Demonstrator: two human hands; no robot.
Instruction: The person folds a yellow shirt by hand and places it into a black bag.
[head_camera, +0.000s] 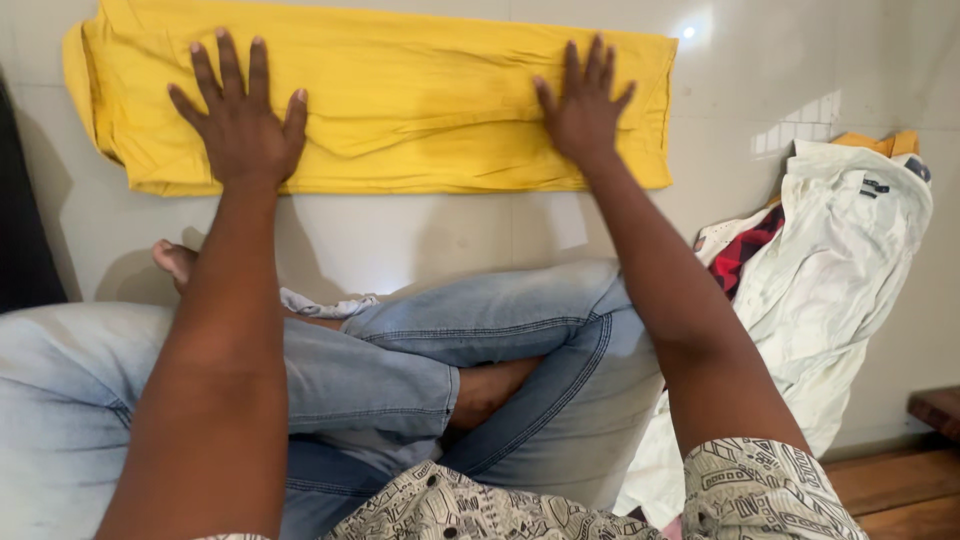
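Our left hand (240, 125) and right hand (583, 108), fingers spread wide, press flat on folded yellow cloth (400, 100); floor (420, 235) beneath.

One folded yellow garment (400, 95) flat on the tiled floor (420, 235). Two hands: left hand (240, 125), right hand (585, 110). One heap of clothes (820, 290) at the floor's right edge: one white shirt, one red checked piece, one orange piece.

Matt yellow cloth garment (400, 100), softly creased, on glossy smooth tiled floor (420, 235), pale crumpled cotton shirt (830, 270) right, faded denim jeans (500, 330) near
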